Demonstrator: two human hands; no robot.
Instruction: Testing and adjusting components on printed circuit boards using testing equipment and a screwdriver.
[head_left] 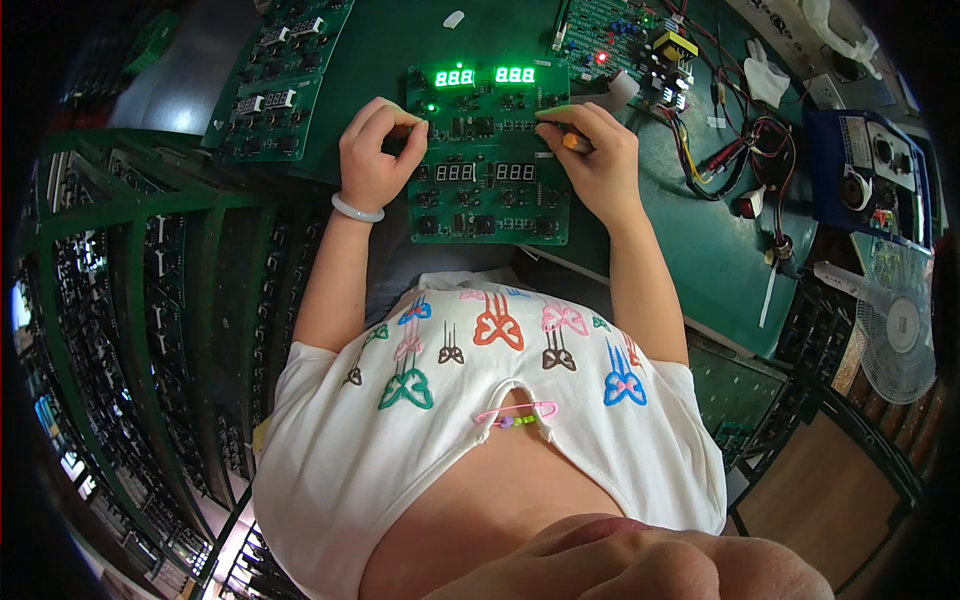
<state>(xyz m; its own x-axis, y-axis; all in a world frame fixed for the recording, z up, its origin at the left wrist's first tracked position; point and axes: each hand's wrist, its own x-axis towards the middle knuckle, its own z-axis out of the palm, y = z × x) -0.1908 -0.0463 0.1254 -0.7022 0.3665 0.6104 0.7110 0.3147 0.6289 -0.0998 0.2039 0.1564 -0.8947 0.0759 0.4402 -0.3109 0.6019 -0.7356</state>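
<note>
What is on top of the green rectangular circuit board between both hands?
Two glowing green digit displays, two unlit digit displays and small dark components. Left hand and right hand hide parts of its edges.

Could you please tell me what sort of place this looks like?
Probably an electronics assembly or testing workshop: there is a circuit board with lit displays, a wired board with a red light, and racks of what look like boards.

I've got a bench (370, 50) lane between the panel boards (275, 78) at left and the lit display board (488, 150); left hand (380, 155) plugs its near end. Right hand (600, 150) with orange-handled tool (577, 143) blocks the other edge, ribbon cable (623, 90) just beyond. Cable tangle (735, 160) fouls far right; I can pass between it and the right forearm (645, 285).
</note>
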